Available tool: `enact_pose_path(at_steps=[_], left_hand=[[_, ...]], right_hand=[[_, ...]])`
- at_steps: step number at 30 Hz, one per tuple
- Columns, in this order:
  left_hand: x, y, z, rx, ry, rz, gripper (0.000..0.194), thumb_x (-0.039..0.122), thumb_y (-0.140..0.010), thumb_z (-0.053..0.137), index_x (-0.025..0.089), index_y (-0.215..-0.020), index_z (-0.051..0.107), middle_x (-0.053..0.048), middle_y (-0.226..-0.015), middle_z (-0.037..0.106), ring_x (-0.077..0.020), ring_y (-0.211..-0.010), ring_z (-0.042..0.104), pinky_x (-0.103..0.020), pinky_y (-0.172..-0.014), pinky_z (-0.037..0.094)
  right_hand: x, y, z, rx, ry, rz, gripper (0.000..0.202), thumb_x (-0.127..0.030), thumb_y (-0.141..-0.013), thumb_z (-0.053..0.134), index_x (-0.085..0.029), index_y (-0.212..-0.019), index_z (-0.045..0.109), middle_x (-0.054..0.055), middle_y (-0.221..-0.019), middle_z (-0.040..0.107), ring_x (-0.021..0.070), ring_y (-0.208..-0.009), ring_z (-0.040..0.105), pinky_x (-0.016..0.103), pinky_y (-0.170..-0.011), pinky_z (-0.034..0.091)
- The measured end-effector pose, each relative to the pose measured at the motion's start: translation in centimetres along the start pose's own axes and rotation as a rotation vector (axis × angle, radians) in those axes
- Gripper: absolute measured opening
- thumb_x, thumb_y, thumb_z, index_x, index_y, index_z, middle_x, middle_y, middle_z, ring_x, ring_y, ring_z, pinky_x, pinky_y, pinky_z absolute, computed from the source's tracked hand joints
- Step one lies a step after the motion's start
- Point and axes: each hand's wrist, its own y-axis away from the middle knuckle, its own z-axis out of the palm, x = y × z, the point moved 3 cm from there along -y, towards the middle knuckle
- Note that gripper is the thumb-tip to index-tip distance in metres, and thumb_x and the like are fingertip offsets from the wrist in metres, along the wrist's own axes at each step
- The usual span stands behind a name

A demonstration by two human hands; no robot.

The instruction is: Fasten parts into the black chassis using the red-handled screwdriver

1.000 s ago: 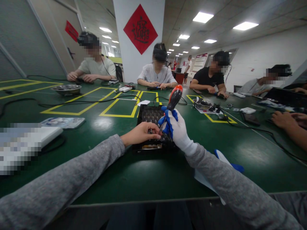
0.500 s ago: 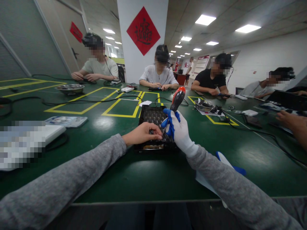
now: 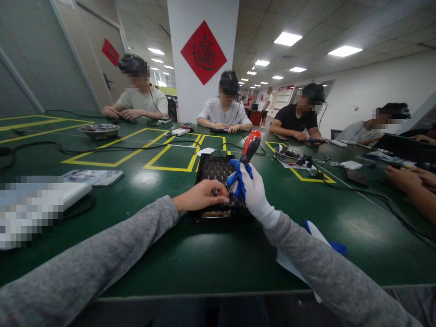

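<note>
A screwdriver (image 3: 250,147) with a red and black handle is in my right hand (image 3: 255,194), which wears a white and blue glove. The tool slants, its handle up and its shaft pointing down toward a black rectangular casing (image 3: 213,169) with a patterned inner surface. My left hand (image 3: 200,195) is bare. Its fingers are curled together by the screwdriver's lower end, over the near part of the casing. What these fingertips pinch, if anything, is hidden. A brownish strip shows along the casing's near edge.
Another white and blue glove (image 3: 323,236) lies by my right forearm. A metal bowl (image 3: 100,131) stands far left; another bowl (image 3: 288,154) with parts sits at right. Cables (image 3: 143,144) cross the green table (image 3: 153,259). Several people sit around it, a co-worker's hands (image 3: 408,179) at far right.
The whole view has shifted slightly, the scene sitting a little lower. Both hands stay at the casing, and the screwdriver remains in my right hand.
</note>
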Motion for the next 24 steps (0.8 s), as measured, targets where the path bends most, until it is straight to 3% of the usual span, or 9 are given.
enact_pose_path(at_steps=[7,14,20,24], left_hand=[[0.25,0.06,-0.07,-0.029,0.042,0.113,0.024,0.031,-0.086,0.05,0.014,-0.089,0.066,-0.006,-0.087,0.067,-0.0135,-0.083,0.059,-0.025,-0.079,0.043],[-0.1,-0.02,0.0,0.02,-0.002,-0.007,0.029,0.041,-0.077,0.06,0.013,-0.081,0.063,-0.003,-0.079,0.065,-0.0134,-0.074,0.057,-0.024,-0.072,0.043],[0.44,0.15,-0.19,-0.033,0.025,0.115,0.023,0.032,-0.085,0.051,0.015,-0.085,0.066,-0.004,-0.084,0.066,-0.013,-0.08,0.057,-0.024,-0.077,0.041],[0.42,0.09,-0.07,-0.014,0.047,0.048,0.024,0.037,-0.079,0.058,0.014,-0.085,0.063,-0.002,-0.08,0.063,-0.013,-0.076,0.056,-0.024,-0.074,0.043]], right_hand=[[0.3,-0.14,0.12,-0.043,-0.078,0.031,0.043,-0.054,-0.081,0.047,-0.02,-0.106,0.055,-0.004,-0.059,0.056,0.0054,-0.039,0.046,0.016,-0.037,0.039],[0.21,-0.08,0.15,-0.03,-0.055,-0.011,0.039,-0.051,-0.082,0.048,-0.02,-0.104,0.055,-0.005,-0.06,0.055,0.005,-0.041,0.047,0.016,-0.038,0.039],[0.29,0.03,0.43,-0.101,-0.064,0.032,0.043,-0.053,-0.082,0.045,-0.02,-0.109,0.052,-0.005,-0.058,0.056,0.0054,-0.037,0.045,0.016,-0.036,0.039],[-0.04,0.19,0.45,-0.083,-0.045,0.001,0.042,-0.052,-0.083,0.046,-0.019,-0.107,0.054,-0.005,-0.057,0.055,0.0049,-0.038,0.045,0.015,-0.037,0.038]])
